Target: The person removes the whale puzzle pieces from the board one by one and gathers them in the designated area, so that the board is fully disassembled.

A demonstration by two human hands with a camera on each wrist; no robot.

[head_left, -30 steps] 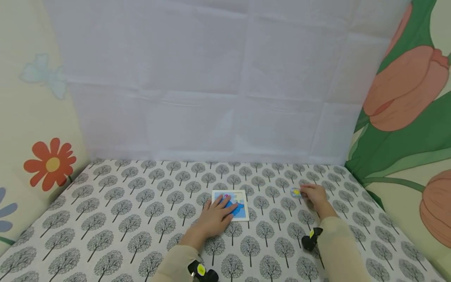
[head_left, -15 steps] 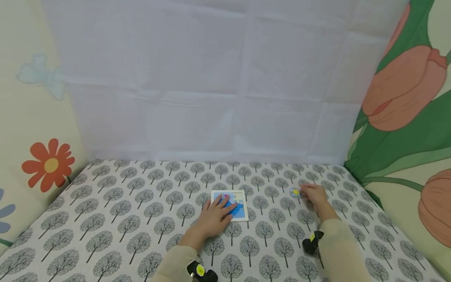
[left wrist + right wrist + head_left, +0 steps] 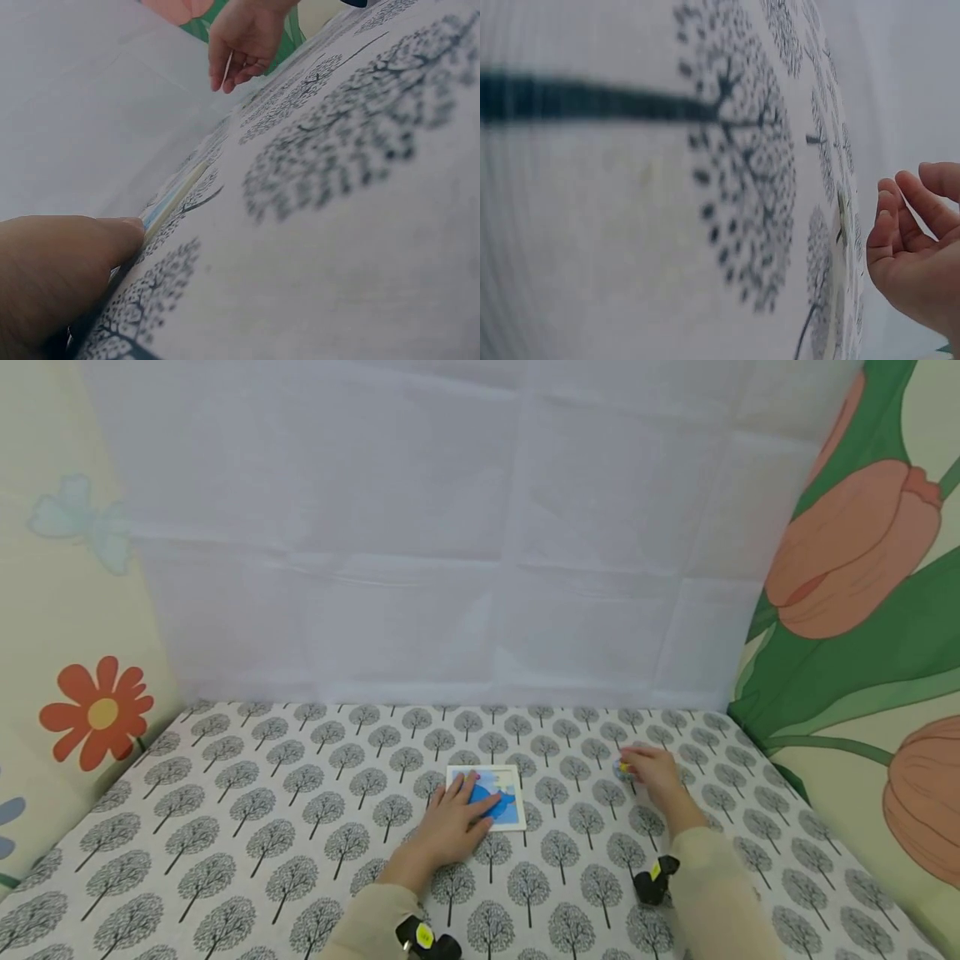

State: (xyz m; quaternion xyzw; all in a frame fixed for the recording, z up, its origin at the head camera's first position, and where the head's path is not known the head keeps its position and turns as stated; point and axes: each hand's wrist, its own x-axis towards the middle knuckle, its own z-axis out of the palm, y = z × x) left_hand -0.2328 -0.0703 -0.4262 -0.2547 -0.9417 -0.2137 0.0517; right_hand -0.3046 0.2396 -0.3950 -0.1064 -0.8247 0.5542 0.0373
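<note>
A square picture board [image 3: 510, 814] with a white border and a blue picture lies on the cloth. My left hand [image 3: 452, 822] rests on its left part with fingers spread and straight, covering some of the picture. From the left wrist view, the thumb lies at the near edge of the board [image 3: 178, 196]. To the right, my right hand [image 3: 658, 778] pinches a small flat piece [image 3: 622, 768], blue and yellow, partly hidden by the fingers. Edge-on in the left wrist view, this piece [image 3: 228, 69] is a thin pale line between thumb and fingers, above the cloth.
A white cloth printed with dark trees [image 3: 322, 810] covers the table. Behind it hangs a white sheet [image 3: 420, 543]. Flower-painted walls [image 3: 832, 693] stand at both sides. A black wrist device [image 3: 654, 881] sits at each forearm.
My right hand has lifted slightly and shifted a little left, with the small piece in its fingers now tilted. My left hand stays on the board. The head view has turned slightly right.
</note>
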